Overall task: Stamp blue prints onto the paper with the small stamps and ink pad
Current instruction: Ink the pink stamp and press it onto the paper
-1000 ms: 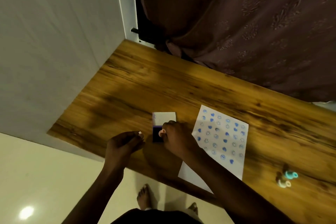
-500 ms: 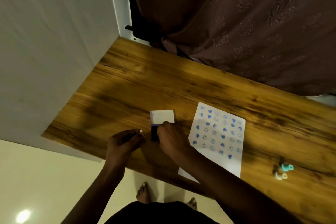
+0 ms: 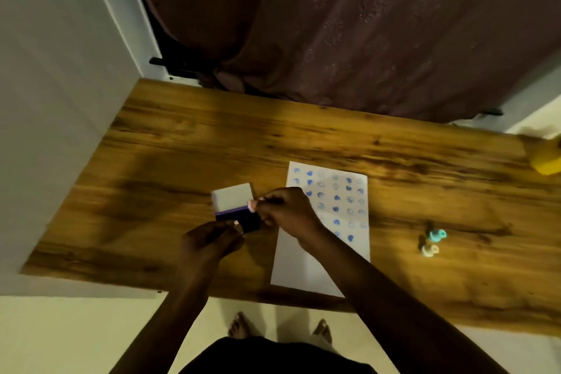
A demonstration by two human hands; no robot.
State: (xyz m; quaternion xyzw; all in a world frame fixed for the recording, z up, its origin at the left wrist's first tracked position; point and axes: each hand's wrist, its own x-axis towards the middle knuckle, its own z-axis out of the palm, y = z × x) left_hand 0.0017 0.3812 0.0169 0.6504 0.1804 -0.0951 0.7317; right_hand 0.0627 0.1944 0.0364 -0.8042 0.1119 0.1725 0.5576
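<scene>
The ink pad (image 3: pixel 243 218) lies on the wooden table, its dark blue base open and its white lid (image 3: pixel 232 196) tipped back behind it. My left hand (image 3: pixel 209 244) is pinched on the pad's near edge. My right hand (image 3: pixel 288 211) hovers at the pad's right side, fingers closed on a small pink-tipped stamp (image 3: pixel 251 206) just above the ink. The white paper (image 3: pixel 303 267) lies right of the pad, under my right forearm, with rows of blue prints on its far half. A teal stamp (image 3: pixel 437 235) and a cream stamp (image 3: pixel 429 250) lie further right.
A grey wall borders the table's left end and a maroon curtain (image 3: pixel 349 24) hangs behind its far edge. A yellow object (image 3: pixel 546 158) sits at the right border. The table's near edge (image 3: pixel 212 291) runs above the floor, where my bare feet show.
My left hand has moved in from beside the ink pad and now pinches its near edge. My right hand has shifted from over the ink to the pad's right side. The camera has tilted.
</scene>
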